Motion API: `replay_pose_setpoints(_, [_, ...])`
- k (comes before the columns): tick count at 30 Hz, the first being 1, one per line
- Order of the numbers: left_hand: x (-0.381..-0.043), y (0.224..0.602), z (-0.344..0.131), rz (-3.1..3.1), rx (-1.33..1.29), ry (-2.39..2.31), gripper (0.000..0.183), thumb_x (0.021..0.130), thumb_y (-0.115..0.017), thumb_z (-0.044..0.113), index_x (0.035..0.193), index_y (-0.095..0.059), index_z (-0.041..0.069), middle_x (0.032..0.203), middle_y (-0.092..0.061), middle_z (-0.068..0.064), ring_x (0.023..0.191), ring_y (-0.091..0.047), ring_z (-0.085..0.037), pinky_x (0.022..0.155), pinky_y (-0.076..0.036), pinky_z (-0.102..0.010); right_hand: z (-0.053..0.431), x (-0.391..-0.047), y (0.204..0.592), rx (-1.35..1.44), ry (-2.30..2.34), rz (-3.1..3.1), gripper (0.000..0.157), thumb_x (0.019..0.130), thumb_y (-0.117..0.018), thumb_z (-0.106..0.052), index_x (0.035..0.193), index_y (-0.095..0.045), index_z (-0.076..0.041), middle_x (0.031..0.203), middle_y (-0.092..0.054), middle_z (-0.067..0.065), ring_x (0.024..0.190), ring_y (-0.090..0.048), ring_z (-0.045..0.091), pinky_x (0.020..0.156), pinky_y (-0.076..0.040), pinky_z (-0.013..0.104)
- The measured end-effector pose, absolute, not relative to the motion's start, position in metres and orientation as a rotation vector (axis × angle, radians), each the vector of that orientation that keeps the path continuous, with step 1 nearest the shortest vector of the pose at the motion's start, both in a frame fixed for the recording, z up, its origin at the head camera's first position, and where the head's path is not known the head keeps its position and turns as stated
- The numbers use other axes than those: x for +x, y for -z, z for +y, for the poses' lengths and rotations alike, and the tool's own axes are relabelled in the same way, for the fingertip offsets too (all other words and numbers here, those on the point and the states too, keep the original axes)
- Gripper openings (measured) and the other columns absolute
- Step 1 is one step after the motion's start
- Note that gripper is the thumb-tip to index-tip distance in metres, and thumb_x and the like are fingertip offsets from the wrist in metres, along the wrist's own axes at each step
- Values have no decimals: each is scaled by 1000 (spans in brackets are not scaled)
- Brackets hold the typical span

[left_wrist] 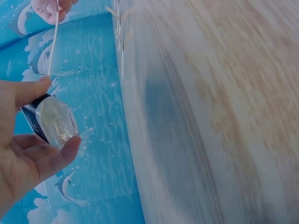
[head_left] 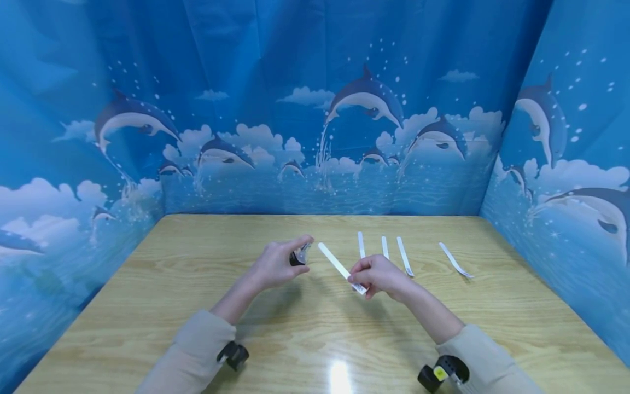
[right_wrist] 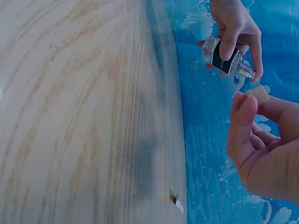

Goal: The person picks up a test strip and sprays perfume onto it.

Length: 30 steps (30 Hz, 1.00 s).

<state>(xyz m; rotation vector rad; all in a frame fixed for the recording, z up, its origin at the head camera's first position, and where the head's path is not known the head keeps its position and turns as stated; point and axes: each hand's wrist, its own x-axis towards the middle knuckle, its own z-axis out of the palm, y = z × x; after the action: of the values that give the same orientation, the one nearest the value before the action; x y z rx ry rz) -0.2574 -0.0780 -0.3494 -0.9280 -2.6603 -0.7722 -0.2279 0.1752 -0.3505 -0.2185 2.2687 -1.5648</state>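
Note:
My left hand [head_left: 275, 267] grips a small clear glass perfume bottle [right_wrist: 222, 58] above the table. A black label wraps the bottle, and its silver spray nozzle [right_wrist: 246, 71] is uncapped, with the index finger at its top. In the left wrist view the bottle's rounded glass base [left_wrist: 60, 122] shows between thumb and fingers. My right hand [head_left: 383, 276] pinches one end of a white paper test strip [head_left: 334, 260] between thumb and finger. The strip's far end points up and left toward the bottle, apart from it in the head view.
Several more white paper strips lie on the wooden table [head_left: 197, 262] behind and to the right of my right hand; the rightmost strip [head_left: 455, 260] lies apart from the others. A blue dolphin-print curtain [head_left: 295, 109] stands along the table's back and sides.

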Motion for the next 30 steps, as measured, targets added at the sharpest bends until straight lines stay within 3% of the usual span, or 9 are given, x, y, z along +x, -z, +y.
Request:
replay_pose_setpoints(11, [-259, 344, -82, -2713, -856, 750, 60, 77, -76, 21, 132, -52, 19, 95, -67, -10, 69, -56, -14, 60, -45, -31, 176, -228, 351, -222, 1570, 2263, 12, 84, -63, -6, 90, -62, 5, 64, -53, 4, 54, -48, 10, 47, -46, 22])
replay_pose_setpoints(30, [-260, 342, -83, -2694, -820, 801, 65, 78, -76, 21, 136, -47, 21, 104, -65, -14, 74, -60, -19, 63, -49, -32, 179, -227, 347, -216, 1560, 2267, 14, 85, -63, -8, 92, -62, 5, 67, -57, 5, 54, -48, 10, 47, -46, 24])
